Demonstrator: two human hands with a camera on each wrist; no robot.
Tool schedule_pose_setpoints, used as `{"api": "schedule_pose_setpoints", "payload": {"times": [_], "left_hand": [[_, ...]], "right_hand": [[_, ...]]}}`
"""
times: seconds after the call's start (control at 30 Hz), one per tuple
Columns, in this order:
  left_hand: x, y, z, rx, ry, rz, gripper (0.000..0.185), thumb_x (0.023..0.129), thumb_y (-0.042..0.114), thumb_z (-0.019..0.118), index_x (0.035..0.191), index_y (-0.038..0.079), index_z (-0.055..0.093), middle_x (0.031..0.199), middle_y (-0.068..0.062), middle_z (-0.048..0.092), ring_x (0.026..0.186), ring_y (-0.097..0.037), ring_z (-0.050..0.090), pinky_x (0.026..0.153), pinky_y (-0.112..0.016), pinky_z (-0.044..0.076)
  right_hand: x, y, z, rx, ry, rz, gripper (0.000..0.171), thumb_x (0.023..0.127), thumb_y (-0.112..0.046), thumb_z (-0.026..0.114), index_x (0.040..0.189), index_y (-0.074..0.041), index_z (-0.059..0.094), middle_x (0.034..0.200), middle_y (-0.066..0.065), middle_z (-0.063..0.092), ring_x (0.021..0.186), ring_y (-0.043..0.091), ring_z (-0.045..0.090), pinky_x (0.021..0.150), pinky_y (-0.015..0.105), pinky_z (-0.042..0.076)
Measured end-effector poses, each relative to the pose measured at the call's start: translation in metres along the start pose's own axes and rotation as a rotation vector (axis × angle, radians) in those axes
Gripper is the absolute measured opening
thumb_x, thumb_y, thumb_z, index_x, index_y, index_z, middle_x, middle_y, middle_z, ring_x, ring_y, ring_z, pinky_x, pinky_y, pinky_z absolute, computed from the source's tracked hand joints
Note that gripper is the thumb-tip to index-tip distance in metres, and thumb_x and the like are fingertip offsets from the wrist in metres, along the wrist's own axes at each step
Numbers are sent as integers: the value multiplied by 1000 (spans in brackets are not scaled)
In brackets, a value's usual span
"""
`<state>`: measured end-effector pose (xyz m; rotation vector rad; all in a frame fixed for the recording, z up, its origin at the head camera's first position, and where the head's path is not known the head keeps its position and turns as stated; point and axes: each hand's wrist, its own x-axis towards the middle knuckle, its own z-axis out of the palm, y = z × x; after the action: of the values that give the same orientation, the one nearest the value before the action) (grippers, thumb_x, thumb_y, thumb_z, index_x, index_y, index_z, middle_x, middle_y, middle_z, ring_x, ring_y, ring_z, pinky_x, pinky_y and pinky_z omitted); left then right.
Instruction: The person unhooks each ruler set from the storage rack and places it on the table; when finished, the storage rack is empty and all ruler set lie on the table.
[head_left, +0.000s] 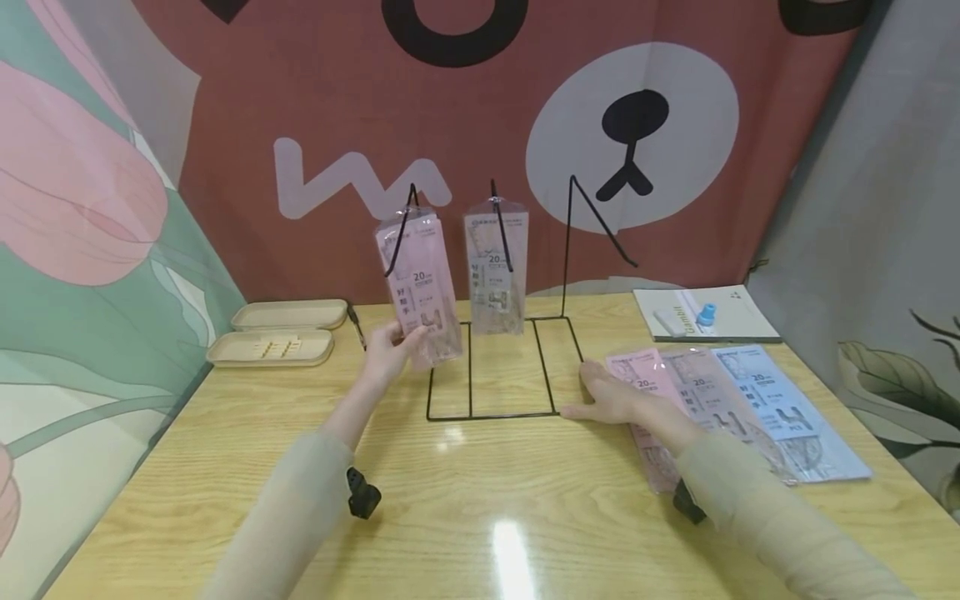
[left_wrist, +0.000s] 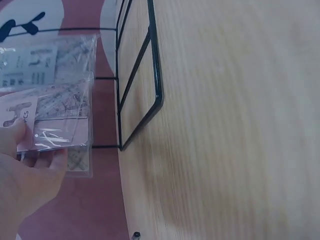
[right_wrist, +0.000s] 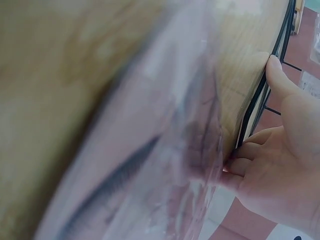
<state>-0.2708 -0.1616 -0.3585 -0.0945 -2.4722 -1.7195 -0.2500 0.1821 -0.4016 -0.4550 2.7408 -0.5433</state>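
A pink ruler-set packet (head_left: 422,283) in clear plastic hangs tilted from the left hook of a black wire rack (head_left: 495,416). My left hand (head_left: 390,354) pinches its lower edge, thumb in front and fingers behind. In the left wrist view, that hand (left_wrist: 35,170) holds the packet (left_wrist: 55,117), with another packet behind it. A greyish packet (head_left: 497,275) hangs from the middle hook. My right hand (head_left: 611,396) grips the rack's front right corner, thumb at the front bar and fingers at the side. The right wrist view shows that hand (right_wrist: 285,155) against the rack bar (right_wrist: 252,107).
On the right lie a pink packet (head_left: 645,371), a greyish packet (head_left: 701,387) and a blue packet (head_left: 772,400), overlapping. Behind them is a white pad (head_left: 742,308) with a blue cap-like piece (head_left: 707,314). An open beige case (head_left: 225,350) and a black pen (head_left: 356,323) lie left.
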Motion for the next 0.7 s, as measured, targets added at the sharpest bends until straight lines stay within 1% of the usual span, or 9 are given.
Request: {"api": "schedule_pose_setpoints", "payload": {"times": [0.17, 0.23, 0.3, 0.4, 0.47, 0.53, 0.6, 0.67, 0.7], "left_hand": [[-17, -2, -4, -15, -36, 43, 31, 93, 19, 59, 113, -5, 63, 107, -23, 68, 91, -20, 69, 76, -24, 56], [-26, -4, -7, -13, -52, 53, 31, 93, 19, 60, 112, -5, 64, 103, -23, 69, 85, -15, 69, 70, -20, 54], [-36, -6, -10, -11, -62, 87, 29, 92, 16, 60, 111, -6, 64, 102, -24, 69, 82, -12, 69, 65, -18, 52], [-49, -10, -15, -12, -74, 152, 26, 92, 11, 60, 110, -8, 64, 102, -25, 68, 85, -15, 70, 65, -16, 52], [-57, -13, -19, -10, -76, 193, 24, 91, 6, 60, 110, -8, 64, 104, -25, 68, 88, -15, 71, 70, -16, 53], [-66, -15, -23, -10, -71, 221, 22, 89, 3, 60, 108, -8, 64, 104, -26, 67, 87, -11, 70, 74, -16, 54], [-76, -16, -27, -12, -66, 258, 21, 88, 0, 60, 107, -9, 65, 104, -26, 67, 85, -5, 69, 76, -16, 54], [-85, -18, -34, -3, -52, 304, 20, 88, -2, 60, 105, -9, 65, 103, -24, 68, 84, 2, 66, 76, -16, 54], [-89, -18, -38, -4, -42, 326, 19, 87, -3, 60, 105, -10, 64, 102, -20, 70, 84, 4, 65, 76, -16, 54]], "right_hand": [[-1, -1, -1, -1, 4, -3, 103, 87, -55, 57, 143, 17, 9, 151, 36, 6, 141, 47, 8, 118, 54, 11], [-2, -1, -1, 0, 4, -8, 102, 87, -54, 57, 143, 17, 10, 150, 36, 6, 141, 48, 8, 118, 54, 11], [-2, -1, -1, 1, 5, -13, 102, 87, -54, 58, 143, 17, 10, 150, 36, 6, 141, 48, 8, 117, 54, 11], [-2, -1, -1, -1, 5, -19, 102, 87, -53, 58, 143, 18, 10, 150, 36, 6, 141, 48, 7, 117, 54, 11], [-2, 0, -1, -4, 5, -20, 102, 87, -54, 57, 143, 18, 10, 150, 36, 6, 141, 48, 7, 117, 54, 11], [-2, 0, -1, -8, 5, -20, 102, 87, -54, 57, 143, 18, 10, 150, 36, 5, 141, 48, 7, 117, 54, 11], [-2, 1, 0, -10, 6, -21, 102, 87, -54, 57, 143, 18, 10, 150, 36, 5, 141, 48, 7, 117, 54, 11], [-1, 1, 0, -10, 8, -26, 102, 87, -54, 57, 143, 18, 11, 150, 37, 6, 141, 48, 8, 117, 54, 11], [-1, 0, 0, -9, 8, -29, 102, 87, -54, 57, 143, 18, 11, 150, 37, 6, 141, 48, 8, 117, 55, 11]]}}
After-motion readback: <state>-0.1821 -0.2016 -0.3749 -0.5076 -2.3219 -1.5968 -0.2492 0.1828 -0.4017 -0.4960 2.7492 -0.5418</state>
